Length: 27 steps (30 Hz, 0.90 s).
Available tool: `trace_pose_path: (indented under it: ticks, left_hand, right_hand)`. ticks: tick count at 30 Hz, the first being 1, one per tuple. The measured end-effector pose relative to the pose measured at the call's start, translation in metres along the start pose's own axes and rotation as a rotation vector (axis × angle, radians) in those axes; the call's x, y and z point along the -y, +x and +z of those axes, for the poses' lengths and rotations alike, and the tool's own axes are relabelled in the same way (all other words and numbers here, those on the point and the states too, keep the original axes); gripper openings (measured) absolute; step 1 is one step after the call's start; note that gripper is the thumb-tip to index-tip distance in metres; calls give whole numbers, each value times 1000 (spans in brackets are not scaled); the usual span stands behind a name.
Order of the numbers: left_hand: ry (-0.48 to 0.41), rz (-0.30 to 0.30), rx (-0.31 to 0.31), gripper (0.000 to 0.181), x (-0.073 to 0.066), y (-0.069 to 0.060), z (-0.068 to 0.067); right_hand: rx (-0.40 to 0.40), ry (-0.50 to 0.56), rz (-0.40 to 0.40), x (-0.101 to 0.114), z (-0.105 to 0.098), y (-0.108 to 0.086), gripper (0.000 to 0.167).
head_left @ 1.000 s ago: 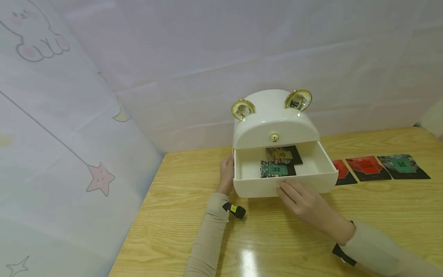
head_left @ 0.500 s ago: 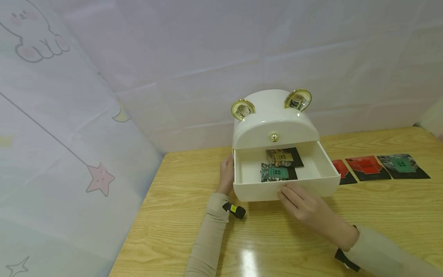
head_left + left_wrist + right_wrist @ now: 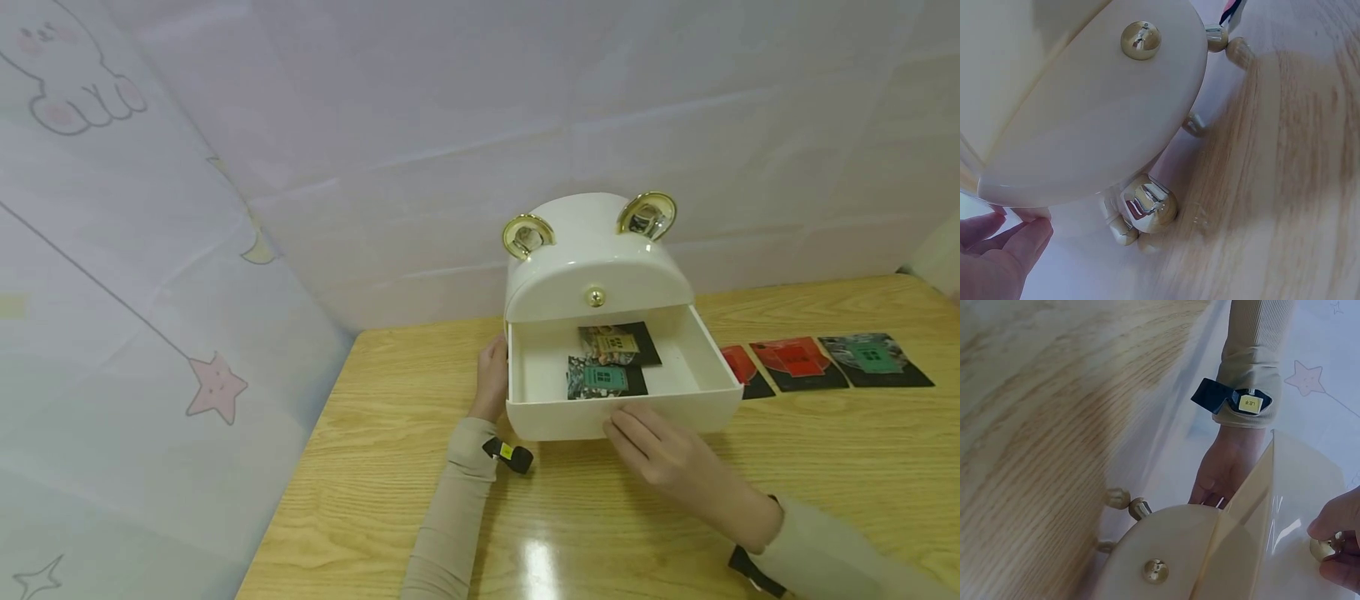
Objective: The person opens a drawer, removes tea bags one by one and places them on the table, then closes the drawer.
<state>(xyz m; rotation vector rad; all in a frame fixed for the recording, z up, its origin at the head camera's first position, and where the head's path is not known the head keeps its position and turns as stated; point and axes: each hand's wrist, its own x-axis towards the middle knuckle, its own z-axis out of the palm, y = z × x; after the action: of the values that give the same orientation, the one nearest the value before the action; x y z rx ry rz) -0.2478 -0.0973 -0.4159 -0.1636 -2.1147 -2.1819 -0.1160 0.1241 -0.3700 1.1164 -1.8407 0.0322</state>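
A white storage box (image 3: 585, 229) with gold bear ears stands on the table, its upper drawer (image 3: 558, 422) pulled out. My right hand (image 3: 671, 467) is at the drawer front; in the right wrist view its thumb and fingers pinch the gold knob (image 3: 1321, 550). Against the box's left side rests my left hand (image 3: 491, 379), with its fingertips touching the side in the left wrist view. Inside the drawer lie a sachet with a yellow label (image 3: 618, 343) and a green-labelled sachet (image 3: 604, 380), the green one nearer the front. A lower gold knob (image 3: 1141, 40) sits on the closed front below.
To the right, a red sachet (image 3: 799, 363) and a green-labelled sachet (image 3: 873, 358) lie in a row on the wooden table (image 3: 367, 433). Another red sachet (image 3: 744, 367) is partly hidden by the drawer. A printed cloth backdrop (image 3: 420, 167) hangs close behind the box.
The drawer has slid further out toward me with my right hand, slowing in the last half second. More of both sachets inside shows. My left hand stays at the box's side.
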Motion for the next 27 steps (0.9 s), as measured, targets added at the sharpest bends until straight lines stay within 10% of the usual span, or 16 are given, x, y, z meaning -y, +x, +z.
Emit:
trace_pose_path:
  ticks: [17,27]
  left_hand:
    - [-7,-23,17,37,-31,-15,3]
    - [8,-8,41,38,-31,-15,1]
  right_hand:
    - [-17,17,-4,5,-7,0,45]
    - [-256,214,37,-15,-20,24,38]
